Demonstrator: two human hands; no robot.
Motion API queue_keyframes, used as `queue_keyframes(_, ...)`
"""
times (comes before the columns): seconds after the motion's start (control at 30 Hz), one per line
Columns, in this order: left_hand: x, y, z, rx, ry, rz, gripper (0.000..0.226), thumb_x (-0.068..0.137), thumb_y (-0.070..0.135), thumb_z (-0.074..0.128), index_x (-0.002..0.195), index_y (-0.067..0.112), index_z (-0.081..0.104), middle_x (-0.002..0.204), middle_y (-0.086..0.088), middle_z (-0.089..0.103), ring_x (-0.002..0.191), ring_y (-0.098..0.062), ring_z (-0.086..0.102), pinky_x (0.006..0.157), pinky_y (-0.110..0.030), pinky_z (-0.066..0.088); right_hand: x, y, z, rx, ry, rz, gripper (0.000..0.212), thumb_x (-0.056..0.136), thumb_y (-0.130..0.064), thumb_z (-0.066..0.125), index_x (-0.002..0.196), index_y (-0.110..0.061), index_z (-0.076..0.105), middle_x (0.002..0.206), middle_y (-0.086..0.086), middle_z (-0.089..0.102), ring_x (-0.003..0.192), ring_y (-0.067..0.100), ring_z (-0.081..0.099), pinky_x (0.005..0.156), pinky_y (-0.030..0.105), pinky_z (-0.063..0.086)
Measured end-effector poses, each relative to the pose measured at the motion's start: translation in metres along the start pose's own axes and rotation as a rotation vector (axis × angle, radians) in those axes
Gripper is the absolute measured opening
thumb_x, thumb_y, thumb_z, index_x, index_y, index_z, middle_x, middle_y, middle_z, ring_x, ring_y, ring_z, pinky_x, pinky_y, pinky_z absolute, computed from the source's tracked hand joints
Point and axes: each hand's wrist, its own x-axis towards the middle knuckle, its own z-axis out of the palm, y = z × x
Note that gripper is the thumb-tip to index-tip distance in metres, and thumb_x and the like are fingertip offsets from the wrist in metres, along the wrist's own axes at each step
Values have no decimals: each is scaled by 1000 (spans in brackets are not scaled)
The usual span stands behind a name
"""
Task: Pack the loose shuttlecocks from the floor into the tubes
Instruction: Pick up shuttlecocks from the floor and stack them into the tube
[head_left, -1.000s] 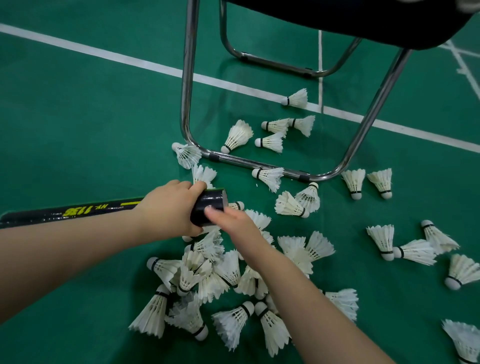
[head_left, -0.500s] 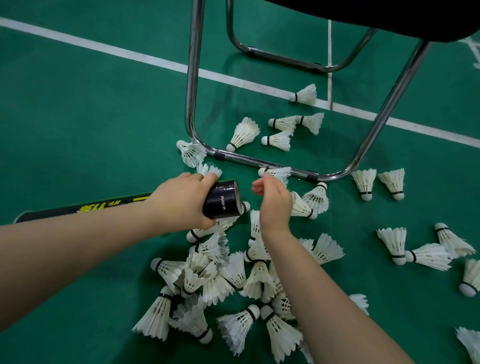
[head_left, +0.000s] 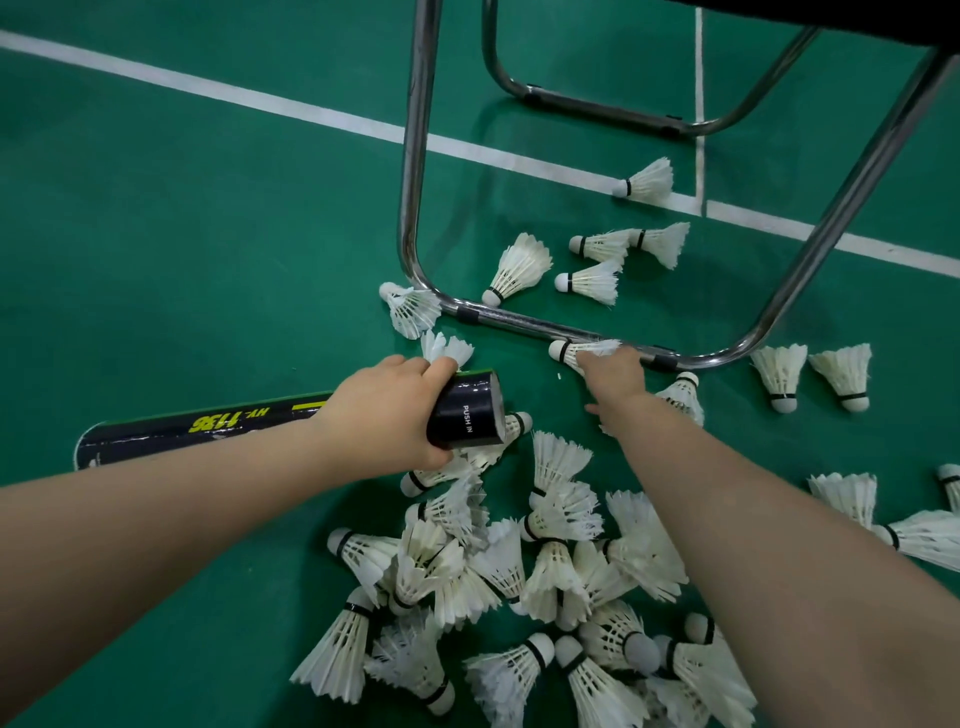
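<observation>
Your right hand (head_left: 615, 376) has gone out from beside the tube mouth to the chair frame (head_left: 519, 321), and the camera has shifted a little with it. Your left hand (head_left: 387, 410) has kept its place on the tube (head_left: 208, 423).

Head view: your left hand wraps the tube close to its open end, fingers over the top and thumb beneath. The tube lies nearly level, low over the floor (head_left: 182, 234), with its mouth toward your right at the far edge of the pile (head_left: 545, 566). Your right fingers curl over the feather skirt of a shuttle (head_left: 571, 352) that lies against the frame's floor rail, its cork poking out to the left. Your thumb stands off on the near side, so the hold looks only half made.

Mind these from here:
- A hard squeeze on the skirt would likely crush or splay the feathers.
- The skirt sits tight against the rail, so dragging it sideways could snag and bend it. Lifting clear first looks safer.
- The cork points away from the tube, so the shuttle needs turning. It would probably jam if it went in feathers first.
- Your right forearm crosses above the pile, so a low return could scatter it.
- Many shuttles are still loose, so the task is far from done.
</observation>
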Motion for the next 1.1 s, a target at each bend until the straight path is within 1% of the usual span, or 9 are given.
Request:
queue_keyframes(0.17, -3, -3, -1, 3, -4, 9, 65, 68, 49, 67, 122, 24, 41, 100, 4, 55, 91, -17, 48, 74, -33, 49, -6, 7, 4, -166, 2, -76, 26, 91, -21, 48, 107, -4, 61, 108, 18, 63, 94, 33, 61, 86, 44, 52)
queue_keyframes(0.2, -3, -4, -2, 1, -5, 3, 65, 68, 50, 67, 122, 24, 41, 100, 4, 55, 92, -17, 48, 74, -33, 49, -10, 8, 4, -171, 27, -92, 22, 92, -21, 45, 94, -6, 61, 96, 16, 62, 86, 32, 60, 77, 40, 52)
queue_keyframes(0.27, -4, -5, -4, -2, -5, -6, 64, 68, 51, 67, 121, 24, 41, 100, 5, 55, 92, -16, 49, 75, -33, 50, -19, 10, 4, -158, 66, -134, 27, 93, -22, 42, 68, -12, 47, 71, 7, 50, 68, 25, 46, 55, 30, 36)
queue_keyframes(0.33, -7, -7, -4, -10, -8, -13, 63, 68, 51, 67, 119, 25, 41, 98, 6, 55, 91, -16, 49, 74, -31, 49, -28, 14, 2, -116, 72, -149, 35, 94, -23, 43, 61, -16, 35, 62, 2, 37, 57, 19, 34, 49, 30, 22)
queue_keyframes(0.5, -22, -9, -7, -5, -21, -26, 60, 68, 51, 66, 116, 25, 42, 95, 6, 56, 88, -16, 51, 76, -33, 51, -70, 23, -1, 172, 34, -191, 34, 94, -26, 48, 63, -17, 38, 63, 3, 39, 58, 17, 35, 57, 31, 31)
queue_keyframes(0.6, -34, -8, -13, -7, -13, -26, 59, 68, 51, 68, 114, 24, 44, 94, 5, 57, 87, -17, 52, 76, -33, 51, -110, 27, -2, 271, -1, -282, 26, 95, -27, 48, 76, -9, 49, 74, 8, 48, 68, 20, 44, 68, 41, 47)
queue_keyframes(0.7, -49, -5, -20, -26, -15, -16, 60, 66, 52, 70, 113, 25, 44, 92, 7, 57, 84, -15, 54, 74, -32, 50, -152, 27, 0, 268, -73, -404, 31, 96, -28, 47, 78, -3, 53, 72, 7, 51, 68, 19, 45, 69, 49, 50)
queue_keyframes(0.9, -72, 5, -35, -45, 12, -17, 60, 64, 53, 70, 111, 25, 45, 89, 7, 57, 80, -14, 55, 67, -29, 49, -204, 25, -4, 106, -260, -602, 30, 98, -28, 44, 73, -14, 54, 65, -4, 50, 48, -2, 38, 46, 9, 33)
queue_keyframes(1.1, -86, 10, -38, -62, 43, 2, 60, 64, 52, 71, 110, 23, 45, 89, 5, 57, 80, -15, 55, 66, -29, 48, -230, 28, -8, 41, -475, -577, 33, 97, -35, 44, 91, -11, 67, 85, 18, 62, 74, 13, 51, 67, 27, 41)
